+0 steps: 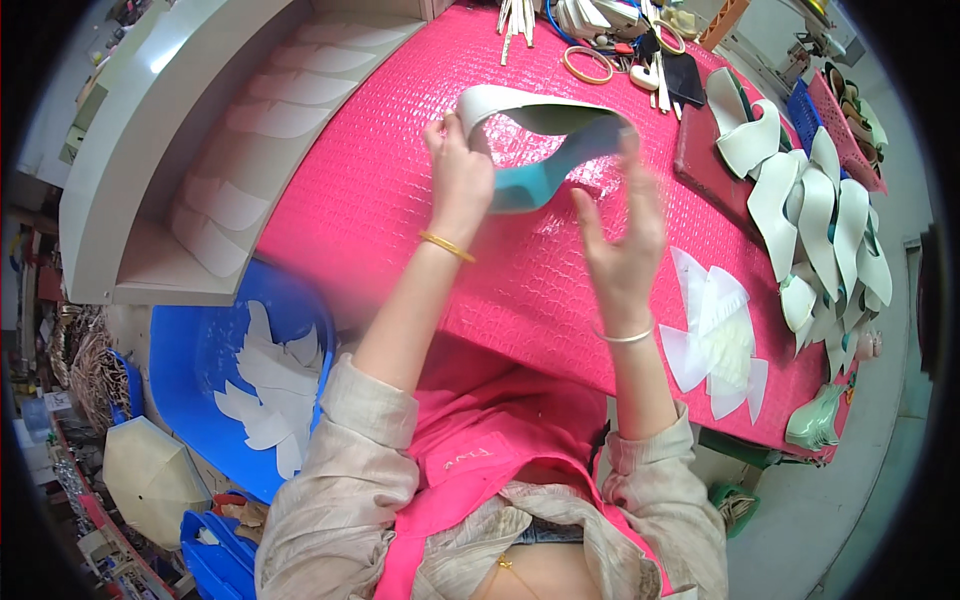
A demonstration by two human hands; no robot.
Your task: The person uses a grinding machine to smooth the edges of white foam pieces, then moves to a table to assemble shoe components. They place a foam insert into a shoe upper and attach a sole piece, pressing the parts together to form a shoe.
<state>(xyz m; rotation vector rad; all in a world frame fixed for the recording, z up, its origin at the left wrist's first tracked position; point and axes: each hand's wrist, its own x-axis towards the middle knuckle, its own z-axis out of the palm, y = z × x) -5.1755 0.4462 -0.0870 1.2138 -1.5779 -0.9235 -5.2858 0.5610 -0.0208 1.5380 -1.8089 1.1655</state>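
A curved shoe upper (535,97), white outside with a teal lining, is held up over the pink-covered table (370,170) as a bent loop. My left hand (461,172) is closed on its left end, fingers wrapped over the edge. At the loop's other end is my right hand (625,235), its fingers stretched up and the thumb held apart. Its fingertips meet or overlap the upper's right edge; slight blur hides whether they press on it. Beside my right wrist lies a fanned pile of thin, translucent white cut pieces (722,330).
Several white uppers (820,215) are heaped at the right edge, near a dark red board (705,165). A grey shelf unit (150,200) with white pieces stands left. Below it, a blue tub (185,370) contains white cutouts. Tools and a tape ring (587,65) sit at the back.
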